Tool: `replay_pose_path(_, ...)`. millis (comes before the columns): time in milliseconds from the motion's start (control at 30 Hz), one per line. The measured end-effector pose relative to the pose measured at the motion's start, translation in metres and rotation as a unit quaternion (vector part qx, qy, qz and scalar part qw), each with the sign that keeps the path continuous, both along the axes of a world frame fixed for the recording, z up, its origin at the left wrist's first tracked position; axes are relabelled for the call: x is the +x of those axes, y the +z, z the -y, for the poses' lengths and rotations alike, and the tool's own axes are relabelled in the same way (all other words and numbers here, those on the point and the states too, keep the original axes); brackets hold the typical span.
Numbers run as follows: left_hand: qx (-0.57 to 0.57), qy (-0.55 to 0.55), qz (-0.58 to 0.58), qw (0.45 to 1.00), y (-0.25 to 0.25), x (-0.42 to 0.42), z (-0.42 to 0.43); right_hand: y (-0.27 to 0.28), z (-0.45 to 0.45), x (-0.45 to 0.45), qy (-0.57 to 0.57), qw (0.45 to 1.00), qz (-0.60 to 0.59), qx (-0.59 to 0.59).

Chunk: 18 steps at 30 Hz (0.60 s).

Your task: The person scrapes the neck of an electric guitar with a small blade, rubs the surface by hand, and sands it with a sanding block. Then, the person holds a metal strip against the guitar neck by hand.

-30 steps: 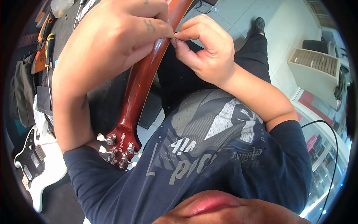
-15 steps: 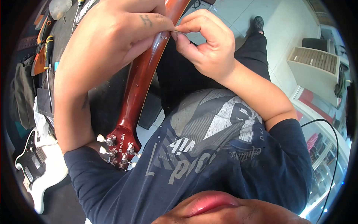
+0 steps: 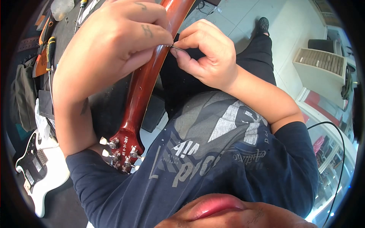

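Note:
A thin dark metal strip (image 3: 177, 48) runs between my two hands, just over the edge of a glossy red-brown guitar neck (image 3: 141, 81). My left hand (image 3: 133, 34) is closed in a pinch at the strip's left end, lying across the neck. At its other end, thumb and forefinger of my right hand (image 3: 209, 55) pinch the strip. The neck shows its back, and its headstock (image 3: 125, 148) with metal tuners and pale buttons points towards my body. My left hand covers part of the neck, and the guitar's body is out of view.
A white guitar body (image 3: 51, 171) lies on the dark bench at left. Screwdrivers (image 3: 50, 53) and a dark cloth (image 3: 23, 98) are beyond my left arm. On the right stand a pale slatted box (image 3: 319, 62) and a glass case (image 3: 330, 152); a black cable (image 3: 344, 152) curves past.
Both hands have shifted slightly down towards my body along the neck, my right hand also a little left. More of the strip now shows between my fingers.

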<state>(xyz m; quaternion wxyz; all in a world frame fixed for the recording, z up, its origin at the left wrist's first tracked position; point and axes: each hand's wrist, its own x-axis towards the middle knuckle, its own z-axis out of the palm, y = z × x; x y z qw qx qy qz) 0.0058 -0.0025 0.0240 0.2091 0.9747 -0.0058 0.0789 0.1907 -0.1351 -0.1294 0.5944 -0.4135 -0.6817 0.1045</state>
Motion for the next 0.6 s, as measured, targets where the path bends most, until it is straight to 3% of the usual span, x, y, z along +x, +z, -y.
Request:
replay_pose_path(67,0.031,0.039,0.045,0.998,0.004,0.001,0.001,-0.001,-0.004,0.004,-0.006,1.0,-0.006,0.021)
replay_pose_path(233,-0.028,0.178,0.206,0.962,-0.034,-0.009,-0.027,-0.009,0.004,0.006,-0.095,0.974,0.202,-0.039)
replay_pose_path(267,-0.037,0.193,0.206,0.959,-0.037,-0.009,-0.029,-0.015,0.014,-0.002,-0.075,0.963,0.25,-0.069)
replay_pose_path(367,-0.08,0.248,0.197,0.945,-0.038,-0.007,-0.026,-0.018,0.033,-0.012,0.125,0.959,0.255,-0.02)
replay_pose_path(400,-0.105,0.272,0.189,0.938,-0.039,-0.004,-0.022,-0.015,0.033,-0.011,0.135,0.957,0.258,-0.018)
replay_pose_path(500,-0.177,0.288,0.196,0.921,-0.049,-0.002,-0.025,-0.021,0.007,0.009,0.07,0.957,0.281,0.037)
replay_pose_path(600,-0.244,0.297,0.243,0.891,-0.067,-0.001,-0.03,-0.029,-0.018,0.026,-0.108,0.983,0.149,-0.027)
